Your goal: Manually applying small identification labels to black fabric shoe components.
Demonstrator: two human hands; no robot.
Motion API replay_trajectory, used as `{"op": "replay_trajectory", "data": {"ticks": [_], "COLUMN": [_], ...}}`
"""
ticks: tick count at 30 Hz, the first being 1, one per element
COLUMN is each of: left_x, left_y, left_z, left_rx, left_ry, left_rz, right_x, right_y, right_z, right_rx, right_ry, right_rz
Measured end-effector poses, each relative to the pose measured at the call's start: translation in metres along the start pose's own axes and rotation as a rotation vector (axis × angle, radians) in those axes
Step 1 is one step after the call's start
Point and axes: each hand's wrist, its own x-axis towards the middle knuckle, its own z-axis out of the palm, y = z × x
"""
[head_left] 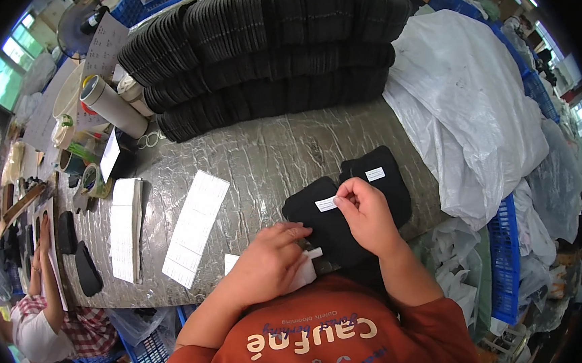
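Note:
My right hand [371, 221] pinches the end of a small white label [326, 205] between thumb and forefinger, against a black padded piece [333, 235] with rounded corners. My left hand [266, 266] has its fingertips on that piece's left edge. A white strip of label paper [302, 275] is held under its curled fingers and sticks out to the right. Just beyond, partly covered by the front piece, rests another black piece [397, 192] bearing a white label [374, 174].
Tall rows of black pieces [273, 52] stand at the back. Left of me lie a label sheet [195, 229] and a paper stack [124, 230], with a white tumbler [115, 106] beyond. White plastic sheeting [465, 106] covers the right side. A co-worker's hands [42, 248] are at far left.

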Motion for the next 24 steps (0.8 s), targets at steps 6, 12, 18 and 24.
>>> {"op": "replay_trajectory", "data": {"ticks": [6,12,18,24], "left_x": [-0.004,-0.003,0.001,0.005], "left_y": [-0.004,-0.005,-0.005,-0.005], "left_z": [0.012,0.012,0.013,0.019], "left_rx": [0.107,0.094,0.079,0.208], "left_ry": [-0.063,-0.062,-0.05,-0.075], "left_rz": [-0.006,-0.011,-0.006,-0.01], "right_x": [0.003,0.004,0.004,0.002], "right_y": [0.019,0.024,0.024,0.035], "right_z": [0.009,0.013,0.013,0.016], "right_rx": [-0.016,-0.027,-0.094,-0.113], "right_ry": [-0.089,-0.113,-0.102,-0.048], "right_rz": [0.147,0.177,0.167,0.097]}}
